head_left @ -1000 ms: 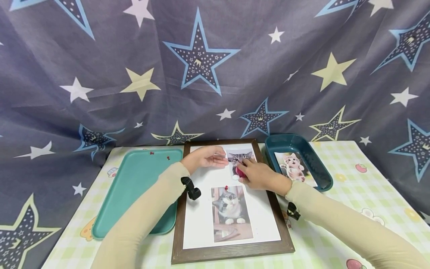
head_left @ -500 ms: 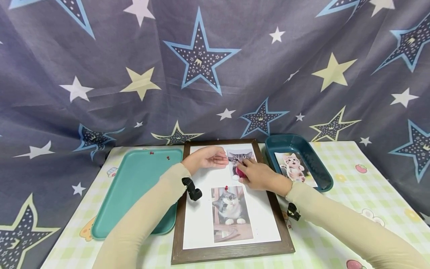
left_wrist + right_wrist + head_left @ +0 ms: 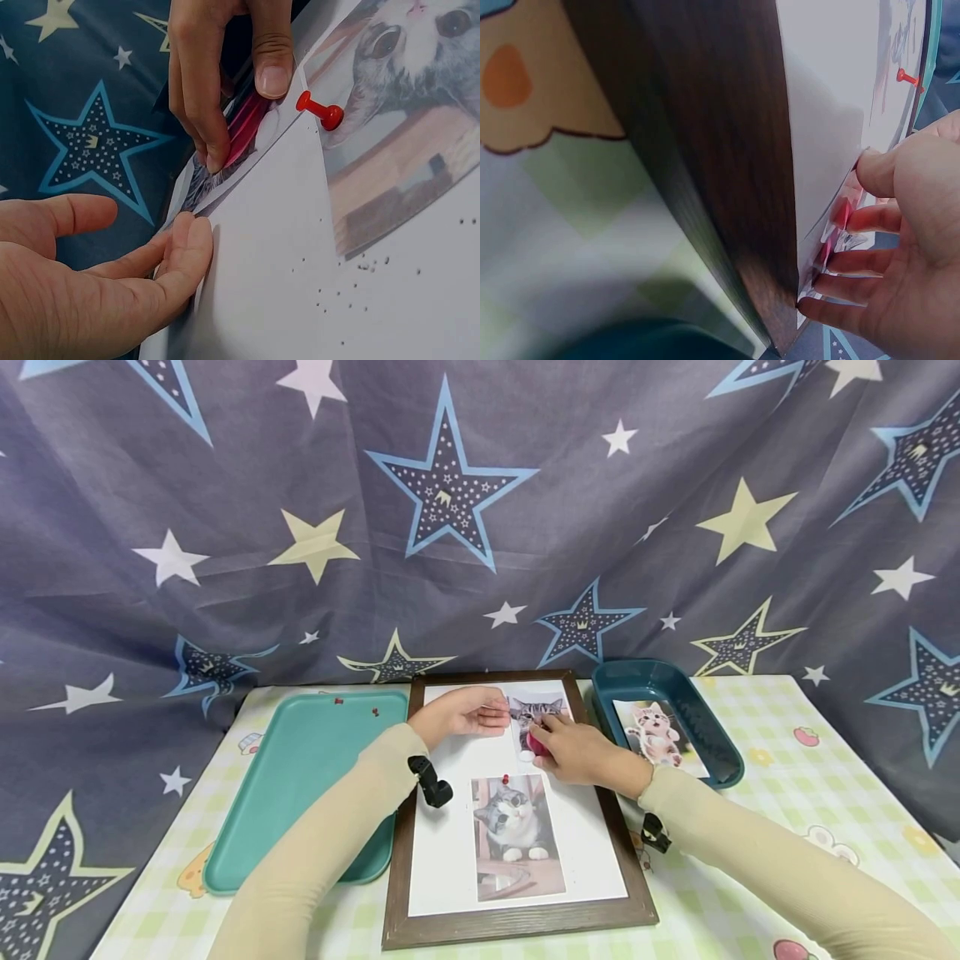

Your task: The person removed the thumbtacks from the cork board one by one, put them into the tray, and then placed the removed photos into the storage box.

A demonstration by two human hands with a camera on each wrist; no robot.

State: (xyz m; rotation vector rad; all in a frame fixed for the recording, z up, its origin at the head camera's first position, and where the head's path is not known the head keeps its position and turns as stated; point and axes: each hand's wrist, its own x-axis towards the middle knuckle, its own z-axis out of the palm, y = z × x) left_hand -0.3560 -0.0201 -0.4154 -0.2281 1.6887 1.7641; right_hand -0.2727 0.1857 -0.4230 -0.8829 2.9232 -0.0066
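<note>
Star-print curtain [image 3: 442, 610] behind; checked tablecloth [image 3: 780, 789] under all work. Framed white board [image 3: 442, 860] lies beneath both hands' fingers. R. hand [image 3: 583, 752]: fingertips spread, pressing tabby-cat photo [image 3: 534, 707] vs. board; not seen curled round it. L. hand [image 3: 474, 713]: fingers loosely extended, thumb apart, nothing seen held; tips at photo's left edge, contact can't be confirmed. Status (judged): approx. 1 of 3 photos done, i.e. grey-and-white cat photo [image 3: 517, 847], near side of R. fingertips, w/ red pushpin [image 3: 506, 779] at top. Tabby-cat photo placed, no pin visible; area under fingers hidden. Outstanding: kitten photo [image 3: 654, 733] in dark-teal basin [image 3: 641, 677], right of R. fingers; 2 spare pushpins [image 3: 339, 701] on green tray [image 3: 300, 760], well left of L. fingers.
</note>
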